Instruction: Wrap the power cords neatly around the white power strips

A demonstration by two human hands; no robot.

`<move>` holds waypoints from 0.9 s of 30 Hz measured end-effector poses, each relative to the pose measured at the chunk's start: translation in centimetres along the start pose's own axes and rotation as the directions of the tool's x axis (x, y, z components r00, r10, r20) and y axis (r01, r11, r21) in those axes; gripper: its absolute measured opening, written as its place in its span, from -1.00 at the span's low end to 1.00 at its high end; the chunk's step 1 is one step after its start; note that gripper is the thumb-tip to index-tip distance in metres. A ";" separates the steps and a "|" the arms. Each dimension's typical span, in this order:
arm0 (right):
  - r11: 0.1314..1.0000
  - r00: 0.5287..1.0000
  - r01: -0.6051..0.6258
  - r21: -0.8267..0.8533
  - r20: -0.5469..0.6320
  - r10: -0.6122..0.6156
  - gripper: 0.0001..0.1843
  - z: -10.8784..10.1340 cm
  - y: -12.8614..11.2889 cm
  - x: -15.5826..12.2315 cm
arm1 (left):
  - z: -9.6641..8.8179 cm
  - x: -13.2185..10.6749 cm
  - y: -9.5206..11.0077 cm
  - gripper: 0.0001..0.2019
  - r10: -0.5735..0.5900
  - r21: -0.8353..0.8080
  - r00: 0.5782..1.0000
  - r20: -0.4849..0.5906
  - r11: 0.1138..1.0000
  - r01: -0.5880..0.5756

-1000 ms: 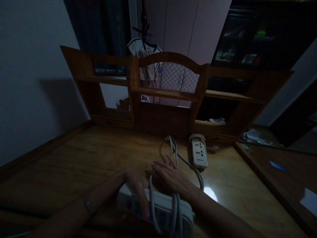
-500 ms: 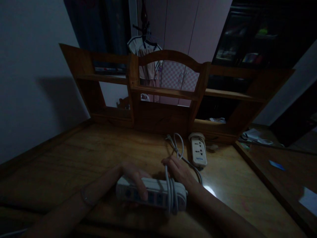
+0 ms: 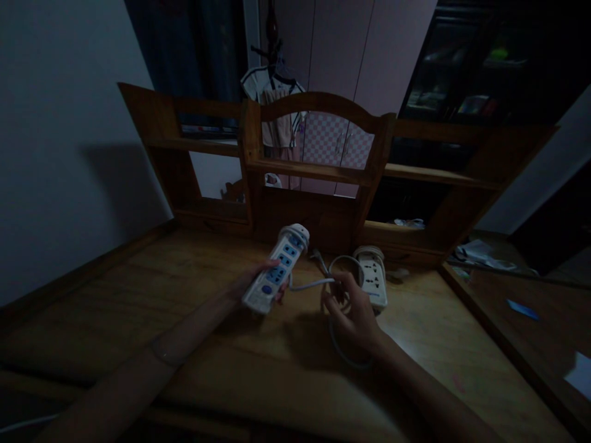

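A white power strip [image 3: 282, 263] with blue sockets is tilted up above the desk, gripped around its lower half by my left hand [image 3: 261, 277]. Several turns of its cord are wound about the far end. From the strip a pale cord [image 3: 310, 285] runs across to my right hand [image 3: 348, 307], whose thumb and forefinger pinch it. The rest of this cord loops under and past my right hand, and its plug end [image 3: 316, 255] lies farther back on the desk. Just beyond my right hand rests a second white power strip [image 3: 372, 277], its own cord coiled around its far end.
Along the back of the wooden desk [image 3: 138, 307] stands a wooden shelf unit [image 3: 314, 175]. To the right, a lower surface holds a blue card [image 3: 522, 309] and a white paper [image 3: 579, 375]. Clothes [image 3: 277, 117] hang behind the shelf.
The held power strip has swung from lying sideways near me to pointing away, with its sockets facing up. My right hand has moved right, drawing the cord out from the strip.
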State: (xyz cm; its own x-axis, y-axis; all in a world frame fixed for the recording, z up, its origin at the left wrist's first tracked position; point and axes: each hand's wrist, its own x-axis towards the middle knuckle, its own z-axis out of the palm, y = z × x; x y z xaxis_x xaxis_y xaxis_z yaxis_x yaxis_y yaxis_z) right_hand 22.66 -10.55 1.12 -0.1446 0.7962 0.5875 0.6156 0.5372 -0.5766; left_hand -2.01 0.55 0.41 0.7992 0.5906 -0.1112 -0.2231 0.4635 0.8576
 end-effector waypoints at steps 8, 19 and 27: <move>0.981 0.849 0.187 -0.053 0.512 -0.134 -0.76 1.1 -1.9 -0.6 | 0.2 0.5 0.4 -0.59 0.220 -0.080 0.958 -0.185 0.968 -0.238; 0.961 0.918 0.022 -0.275 0.386 0.090 -0.86 4.1 -0.4 -1.7 | 1.1 -3.0 0.9 -0.47 -0.090 -0.098 0.925 0.370 0.986 0.135; 0.964 0.989 -0.145 0.224 0.012 0.146 -0.83 2.2 -1.1 -0.5 | 0.2 -3.9 0.1 -0.34 -0.547 0.159 0.689 0.476 0.824 0.544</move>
State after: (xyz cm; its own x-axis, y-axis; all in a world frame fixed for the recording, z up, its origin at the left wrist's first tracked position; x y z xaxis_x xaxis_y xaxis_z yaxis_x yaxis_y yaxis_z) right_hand 20.35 -10.93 0.26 -0.0623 0.8696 0.4897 0.4404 0.4643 -0.7684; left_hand -5.01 -1.81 1.07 0.9382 -0.1615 -0.3061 0.3398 0.5980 0.7259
